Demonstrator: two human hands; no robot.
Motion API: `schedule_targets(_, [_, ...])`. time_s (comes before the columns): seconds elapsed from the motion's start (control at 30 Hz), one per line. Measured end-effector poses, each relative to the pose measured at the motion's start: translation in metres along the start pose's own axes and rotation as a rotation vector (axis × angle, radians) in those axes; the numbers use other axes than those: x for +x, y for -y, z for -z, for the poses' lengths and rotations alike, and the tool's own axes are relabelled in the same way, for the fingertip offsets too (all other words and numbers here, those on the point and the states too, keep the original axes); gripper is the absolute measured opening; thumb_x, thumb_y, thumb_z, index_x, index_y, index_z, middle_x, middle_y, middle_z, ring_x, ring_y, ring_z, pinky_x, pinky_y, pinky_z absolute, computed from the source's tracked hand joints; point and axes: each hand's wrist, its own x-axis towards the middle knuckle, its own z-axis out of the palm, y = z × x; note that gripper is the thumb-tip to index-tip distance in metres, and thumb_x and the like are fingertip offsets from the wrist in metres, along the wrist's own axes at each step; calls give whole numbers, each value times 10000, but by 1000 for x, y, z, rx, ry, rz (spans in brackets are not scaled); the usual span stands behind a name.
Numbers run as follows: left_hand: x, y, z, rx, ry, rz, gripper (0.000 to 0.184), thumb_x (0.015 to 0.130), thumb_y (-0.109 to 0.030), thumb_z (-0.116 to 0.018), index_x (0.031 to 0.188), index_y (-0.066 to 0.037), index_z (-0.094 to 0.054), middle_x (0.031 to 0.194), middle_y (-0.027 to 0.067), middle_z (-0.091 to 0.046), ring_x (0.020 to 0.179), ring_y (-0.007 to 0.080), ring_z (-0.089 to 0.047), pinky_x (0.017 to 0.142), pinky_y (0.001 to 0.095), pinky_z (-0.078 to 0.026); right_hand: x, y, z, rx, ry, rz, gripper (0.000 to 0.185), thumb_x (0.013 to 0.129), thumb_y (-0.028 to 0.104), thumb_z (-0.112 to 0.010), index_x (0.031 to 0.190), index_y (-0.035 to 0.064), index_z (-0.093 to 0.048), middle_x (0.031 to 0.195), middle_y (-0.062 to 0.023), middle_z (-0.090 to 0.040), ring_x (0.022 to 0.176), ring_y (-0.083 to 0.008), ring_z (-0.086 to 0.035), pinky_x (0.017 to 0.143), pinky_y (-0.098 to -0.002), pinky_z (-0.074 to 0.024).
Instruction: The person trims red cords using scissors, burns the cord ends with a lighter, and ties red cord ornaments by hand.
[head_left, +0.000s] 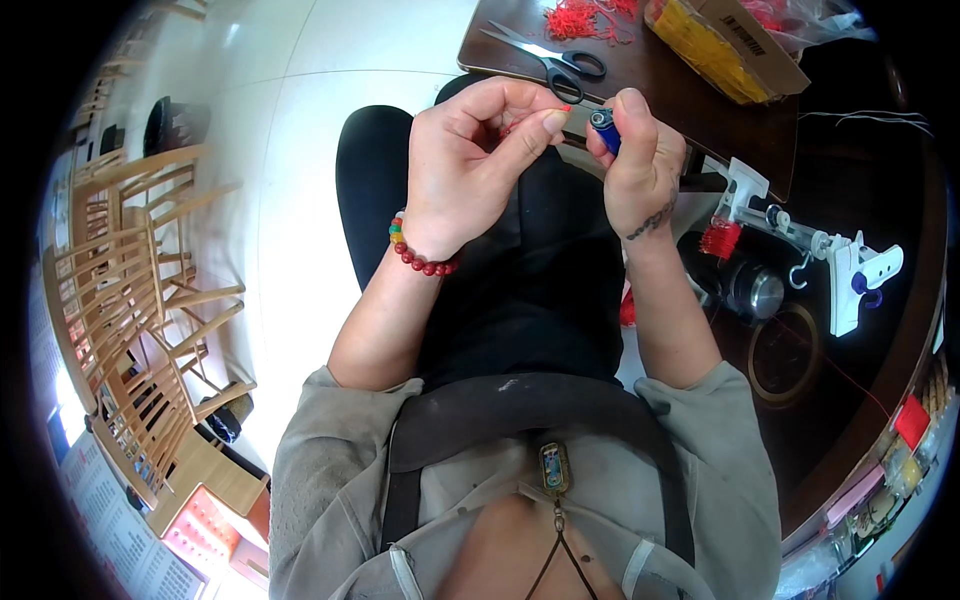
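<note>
Between the thumb and index finger of my left hand [480, 160] is a small piece of red cord [566, 108], its tip poking out. Close to its right, my right hand [642, 165] is closed around a blue lighter [606, 132], with the metal top pointing up and the thumb beside it. The cord tip and the lighter are a short gap apart. Just beyond my fingers, black-handled scissors [560, 66] lie partly open on the dark small table [640, 75]. A tangle of red cord [585, 18] lies behind them.
A cardboard box with yellow wrapping [725, 50] stands at the back right. On the right, a white clamp stand [850, 280] holds red cord [720, 238] over a dark table [850, 370], near a round metal-lidded container [755, 290]. Wooden chairs [150, 270] stand left.
</note>
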Motion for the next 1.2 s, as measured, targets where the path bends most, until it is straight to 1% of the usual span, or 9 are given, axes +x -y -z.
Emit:
schedule_targets(0.33, [0,0,0,20,9,-14,93,884,-9,-609,961,42,-623,848,32,-635,779,58,-577,717,177,-445,1,-12,6,-8,12,-8,463,938,390,-382,691,27,-528,628,-15,-516,562,-70,-444,538,-218,-351])
schedule_targets(0.43, [2,5,-1,28,-17,-85,94,869,-46,-645,933,22,-646,759,13,-651,708,35,-590,652,166,-476,0,-13,5,-2,1,-21,467,941,390,-389,721,13,-558,645,-23,-536,570,-70,-469,542,-212,-376])
schedule_targets(0.53, [0,1,0,33,12,-14,94,884,-10,-609,962,42,-622,852,35,-638,778,61,-583,712,177,-450,0,-15,5,-14,-3,-14,477,944,396,-401,733,6,-577,649,-27,-547,580,-72,-487,547,-211,-390])
schedule_targets(0.57, [0,1,0,30,13,-17,94,884,-10,-609,962,41,-622,853,36,-639,778,62,-584,712,177,-452,0,-16,5,-23,0,-8,480,945,398,-406,734,5,-581,648,-28,-550,583,-73,-493,548,-212,-394])
schedule_targets(0.73, [0,3,-1,18,15,-20,91,885,-10,-608,960,40,-619,852,35,-640,777,67,-587,718,185,-460,2,-9,3,-54,-11,28,499,952,411,-403,699,12,-562,627,-25,-539,582,-75,-482,545,-216,-386])
schedule_targets(0.83, [1,4,-3,-17,-8,-16,89,874,-52,-643,928,18,-646,744,-9,-635,683,19,-557,630,157,-450,6,-2,0,-5,-22,8,500,956,411,-401,665,26,-531,607,-22,-515,571,-74,-456,546,-218,-367])
schedule_targets(0.97, [1,2,-5,-92,-5,-3,88,882,-41,-628,945,20,-639,755,-7,-634,691,16,-553,632,153,-443,5,1,3,153,25,-17,498,955,412,-411,617,51,-473,573,-11,-463,541,-72,-400,543,-222,-323])
schedule_targets(1.07, [2,5,-3,-82,11,-20,90,885,-38,-622,952,21,-637,760,-3,-635,698,18,-558,636,152,-443,3,-4,5,69,52,42,506,953,415,-401,594,61,-438,553,-6,-432,527,-74,-370,535,-231,-295])
schedule_targets(1.2, [1,4,-5,-79,0,-20,90,884,-38,-624,949,22,-637,760,-2,-637,699,17,-560,634,151,-442,2,-2,4,73,9,-20,511,949,411,-383,593,52,-458,550,0,-443,526,-75,-380,530,-236,-298])
